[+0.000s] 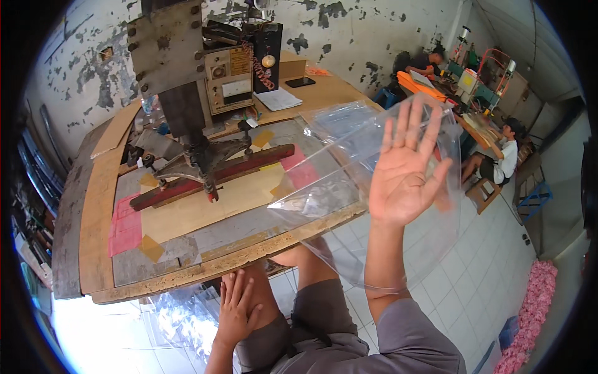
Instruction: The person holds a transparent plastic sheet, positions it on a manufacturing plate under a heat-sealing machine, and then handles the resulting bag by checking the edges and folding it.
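The right hand (405,165), raised with fingers spread and grasping nothing, showed through clear plastic film (327,190), inside or behind it unclear, near the workbench's (205,269) right side. The left hand (237,305) lay relaxed on a thigh (265,293). A bar press (184,106) overhung the bench; beyond were a peeling wall (355,37) and tiled floor (476,262).

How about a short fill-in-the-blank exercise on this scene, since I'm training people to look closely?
1. The person's raised hand is the ____ one.
2. Its palm faces ____ the camera, and clear plastic shows around it.
3. The long bar low on the machine is ____ in colour.
4. The phone on the table is ____ in colour.

Missing words: right; toward; red; black.
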`<state>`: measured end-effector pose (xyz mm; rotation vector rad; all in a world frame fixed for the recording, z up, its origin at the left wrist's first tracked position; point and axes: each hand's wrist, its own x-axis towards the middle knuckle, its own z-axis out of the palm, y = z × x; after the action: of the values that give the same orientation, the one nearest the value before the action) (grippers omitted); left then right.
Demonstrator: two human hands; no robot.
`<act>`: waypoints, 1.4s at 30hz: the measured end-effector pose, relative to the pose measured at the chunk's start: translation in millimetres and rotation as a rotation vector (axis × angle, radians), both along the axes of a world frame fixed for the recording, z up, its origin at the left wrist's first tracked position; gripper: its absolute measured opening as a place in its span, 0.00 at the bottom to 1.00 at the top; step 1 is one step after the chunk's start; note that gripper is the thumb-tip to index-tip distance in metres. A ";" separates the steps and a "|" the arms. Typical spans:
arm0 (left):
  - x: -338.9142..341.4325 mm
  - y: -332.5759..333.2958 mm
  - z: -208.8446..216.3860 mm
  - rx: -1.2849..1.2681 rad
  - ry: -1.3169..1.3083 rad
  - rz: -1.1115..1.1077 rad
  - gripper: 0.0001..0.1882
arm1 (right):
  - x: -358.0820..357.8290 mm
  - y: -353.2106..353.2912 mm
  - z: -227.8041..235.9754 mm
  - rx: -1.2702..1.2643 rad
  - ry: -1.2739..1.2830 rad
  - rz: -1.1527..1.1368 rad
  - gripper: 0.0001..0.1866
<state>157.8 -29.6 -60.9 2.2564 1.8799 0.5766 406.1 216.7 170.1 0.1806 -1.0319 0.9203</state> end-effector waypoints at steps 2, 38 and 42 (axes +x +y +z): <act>6.1 -1.8 -3.9 0.017 -0.358 0.189 0.42 | -14.6 -2.4 6.1 -0.026 0.013 0.004 0.45; 21.8 21.6 31.4 0.100 -0.285 0.451 0.25 | -57.7 10.7 -15.2 -0.130 0.000 0.136 0.44; 14.5 31.0 45.6 -0.586 -0.308 0.587 0.36 | -58.9 9.2 -18.1 -0.100 0.004 0.178 0.44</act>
<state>172.4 1.4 -15.3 1.1877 2.1639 0.3396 347.2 225.9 152.0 0.1929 -0.9749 1.1304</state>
